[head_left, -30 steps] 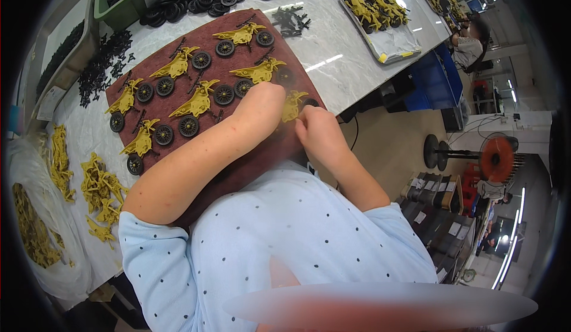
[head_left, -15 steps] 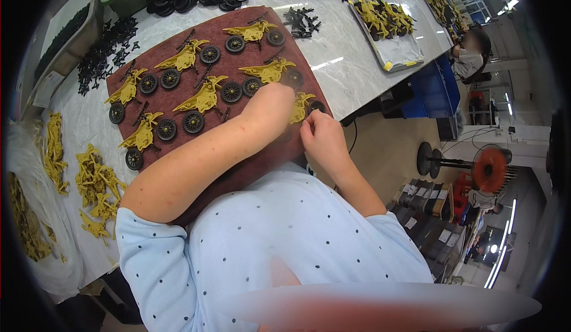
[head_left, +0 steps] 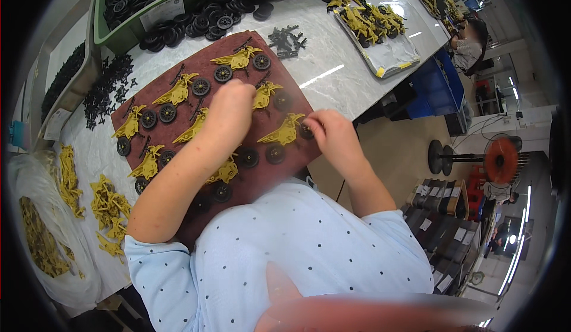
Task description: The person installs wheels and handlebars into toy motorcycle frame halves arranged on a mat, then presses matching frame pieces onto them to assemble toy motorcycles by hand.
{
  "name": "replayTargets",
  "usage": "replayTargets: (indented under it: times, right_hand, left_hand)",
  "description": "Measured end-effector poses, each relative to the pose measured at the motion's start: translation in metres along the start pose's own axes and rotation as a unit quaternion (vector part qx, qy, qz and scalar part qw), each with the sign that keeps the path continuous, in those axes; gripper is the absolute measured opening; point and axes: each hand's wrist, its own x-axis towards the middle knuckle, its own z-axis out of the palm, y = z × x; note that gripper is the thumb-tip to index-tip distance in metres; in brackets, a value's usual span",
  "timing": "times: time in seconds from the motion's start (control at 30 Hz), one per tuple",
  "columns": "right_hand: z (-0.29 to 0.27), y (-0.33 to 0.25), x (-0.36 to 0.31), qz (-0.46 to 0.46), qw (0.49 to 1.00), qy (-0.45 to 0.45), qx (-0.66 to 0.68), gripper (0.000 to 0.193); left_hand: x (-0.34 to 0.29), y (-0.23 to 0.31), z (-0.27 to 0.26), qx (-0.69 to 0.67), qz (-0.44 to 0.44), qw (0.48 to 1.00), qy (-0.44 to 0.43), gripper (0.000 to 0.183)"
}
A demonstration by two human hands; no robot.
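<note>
Yellow toy motorbike bodies (head_left: pixel 283 131) lie in rows on a dark red mat (head_left: pixel 297 103), with black spoked wheels (head_left: pixel 223 73) and black fork-like parts (head_left: pixel 197 109) beside them. My left hand (head_left: pixel 235 103) is curled over the middle of the mat, between two yellow bodies. Its fingertips are turned away, so whatever they hold is hidden. At the mat's right edge, the bent thumb and fingers of my right hand (head_left: pixel 333 132) close on a black wheel (head_left: pixel 306 130), partly covered by them. My left forearm hides part of the nearer rows.
A green crate (head_left: pixel 140 19) of black wheels stands at the back left, with loose wheels in front. Black small parts (head_left: pixel 107 88) and yellow parts (head_left: pixel 110 207) lie left of the mat. At the back right is a white tray (head_left: pixel 380 58) bearing yellow bikes. A fan (head_left: pixel 499 159) stands on the right.
My left hand has moved left and farther away, uncovering a yellow body and wheels near the right edge. My right hand stays by the same wheel. The whole view has shifted.
</note>
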Motion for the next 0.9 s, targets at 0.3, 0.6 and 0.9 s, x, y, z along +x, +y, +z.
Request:
replayTargets:
  times: [0.3,0.6,0.9]
  right_hand:
    - [0.018,0.019,0.11,-0.082,0.994,-0.049,0.05,0.016]
    - [0.036,0.01,0.14,-0.089,0.981,-0.156,0.071,0.02]
    - [0.039,0.008,0.148,-0.092,0.98,-0.16,0.079,0.014]
  left_hand:
    - [0.014,-0.024,0.017,0.106,-0.053,0.991,-0.06,0.008]
    - [0.01,-0.024,0.022,0.102,-0.032,0.994,-0.03,0.007]
    - [0.004,-0.023,0.021,0.1,-0.039,0.994,-0.014,0.008]
